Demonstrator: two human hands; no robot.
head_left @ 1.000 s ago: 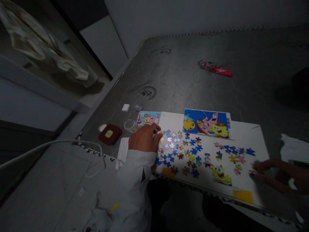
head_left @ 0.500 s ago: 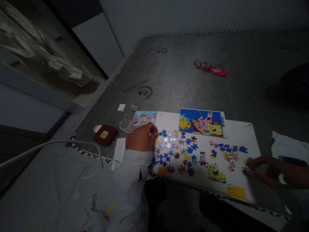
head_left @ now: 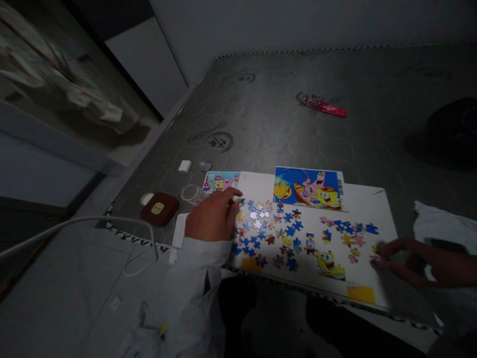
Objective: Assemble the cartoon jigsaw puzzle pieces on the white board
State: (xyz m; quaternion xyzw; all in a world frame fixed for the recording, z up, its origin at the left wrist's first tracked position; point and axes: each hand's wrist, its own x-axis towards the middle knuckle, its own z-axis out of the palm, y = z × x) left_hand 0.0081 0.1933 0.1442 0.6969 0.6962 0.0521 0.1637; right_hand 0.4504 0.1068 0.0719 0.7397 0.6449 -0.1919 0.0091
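Loose jigsaw puzzle pieces (head_left: 291, 230), many of them blue, lie scattered over a white board (head_left: 367, 199). At the board's left side, my left hand (head_left: 210, 219) hovers over the pieces with its index finger stretched out and apart from the thumb; no piece shows in it. My right hand (head_left: 413, 261), near the right edge, pinches a small puzzle piece (head_left: 376, 256) between thumb and fingers. Close to it sits a joined cluster of pink, blue and yellow pieces (head_left: 354, 228). A partly assembled yellow cartoon face (head_left: 330, 264) lies near the front edge. The blue picture card (head_left: 309, 188) rests at the back.
Left of the board are a second picture card (head_left: 219, 180), a clear round container (head_left: 192, 193), a brown case (head_left: 160, 209) and a white cable (head_left: 112, 219). A red packet (head_left: 328, 107) lies farther back. White cloth or paper (head_left: 436, 221) sits on the right.
My left hand's index finger has lifted and spread from the thumb, where they were pinched together at the pieces. My right hand keeps its pinch. The view has shifted slightly.
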